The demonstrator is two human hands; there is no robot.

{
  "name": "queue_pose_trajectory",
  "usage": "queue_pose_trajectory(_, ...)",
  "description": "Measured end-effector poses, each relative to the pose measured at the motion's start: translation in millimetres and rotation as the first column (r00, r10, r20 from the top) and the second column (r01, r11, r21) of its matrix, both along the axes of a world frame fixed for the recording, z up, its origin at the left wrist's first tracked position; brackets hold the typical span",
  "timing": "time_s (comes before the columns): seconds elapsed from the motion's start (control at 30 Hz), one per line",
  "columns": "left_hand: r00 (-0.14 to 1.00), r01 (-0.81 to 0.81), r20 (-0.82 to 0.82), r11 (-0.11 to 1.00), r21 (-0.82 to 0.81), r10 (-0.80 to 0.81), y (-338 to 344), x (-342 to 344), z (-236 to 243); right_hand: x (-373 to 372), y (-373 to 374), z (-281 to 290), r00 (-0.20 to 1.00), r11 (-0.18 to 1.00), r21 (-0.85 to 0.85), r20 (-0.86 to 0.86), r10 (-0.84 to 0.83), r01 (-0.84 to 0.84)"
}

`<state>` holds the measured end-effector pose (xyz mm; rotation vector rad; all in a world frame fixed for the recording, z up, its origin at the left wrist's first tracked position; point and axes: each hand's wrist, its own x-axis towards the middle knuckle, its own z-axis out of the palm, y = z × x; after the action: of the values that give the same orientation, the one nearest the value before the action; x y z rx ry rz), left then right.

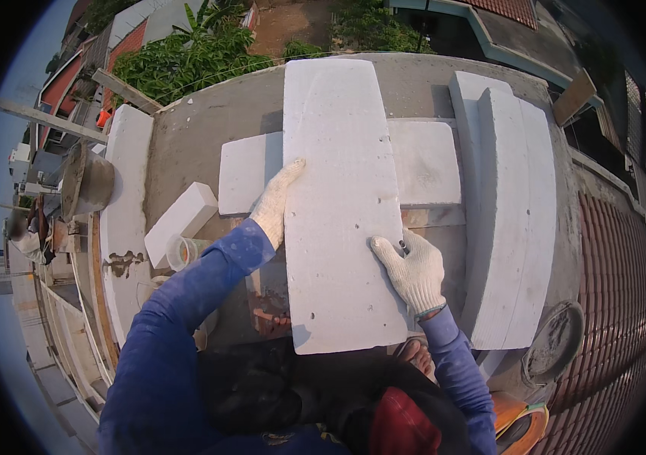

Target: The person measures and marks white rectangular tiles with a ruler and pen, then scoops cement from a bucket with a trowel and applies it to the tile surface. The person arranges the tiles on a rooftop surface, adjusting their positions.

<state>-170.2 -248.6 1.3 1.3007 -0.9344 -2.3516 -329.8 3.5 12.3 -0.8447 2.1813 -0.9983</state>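
Head view: two gloved hands [271, 205] [416, 273] hold one white block [340, 189].

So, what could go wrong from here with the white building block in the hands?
The white building block might slip: the gloved left hand and gloved right hand hold it by its sides. If dropped, it could hurt the exposed toes that show near its lower end.

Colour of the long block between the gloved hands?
White block with small dark pits; head view.
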Motion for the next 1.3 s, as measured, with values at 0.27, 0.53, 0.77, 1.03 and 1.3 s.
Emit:
queue_pose_trajectory(0.27, 0.995, -0.082, -0.062, 0.996, 0.019, 0.083, -30, 18, -17, 17, -30, -17, 0.998, 0.998, -0.066, -0.053, 0.014, -0.018)
queue_pose_trajectory(0.53, 0.972, -0.025, 0.213, 0.941, -0.338, 0.103, -47, 11, -17, 21, -50, -13, 0.995, 1.000, 0.004, -0.094, -0.017, 0.018)
queue_pose_trajectory(0.77, 0.963, -0.034, 0.219, 0.880, -0.475, 0.155, -44, 10, -34, 21, -59, -29, 0.965, 1.000, 0.022, -0.263, 0.008, -0.002)
queue_pose_trajectory(1.03, 0.968, 0.016, 0.221, 0.844, -0.535, 0.122, -47, 20, -32, 24, -52, -24, 0.970, 0.991, 0.131, -0.244, 0.013, 0.020)
queue_pose_trajectory(1.3, 0.998, 0.007, 0.054, 0.946, -0.325, 0.012, -63, 31, -51, 37, 101, 2, 0.979, 0.967, 0.149, -0.003, -0.206, 0.204)
